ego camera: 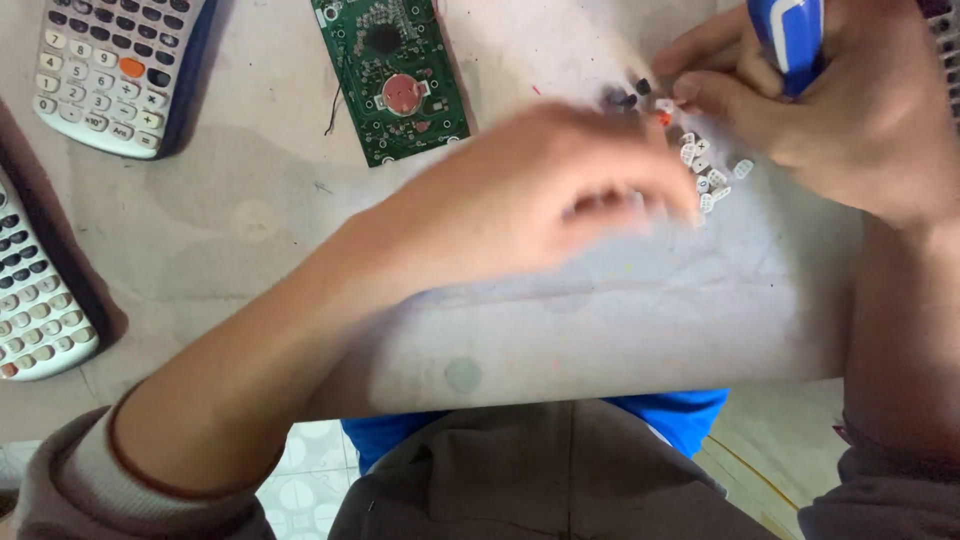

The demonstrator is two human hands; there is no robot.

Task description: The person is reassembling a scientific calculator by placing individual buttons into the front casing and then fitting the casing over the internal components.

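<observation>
Sweeping my blurred left hand (560, 190) over loose keycaps (712, 175) just beyond its fingers, grip unreadable | right hand (850, 110) clamps blue tool (790, 35) | risk: scattering keycaps off desk (250, 210)

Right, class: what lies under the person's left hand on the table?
Small white and dark calculator keys show at the fingertips of the left hand, scattered on the table. The blurred hand covers whatever lies directly beneath it. The right hand holds a blue-and-white object.
</observation>
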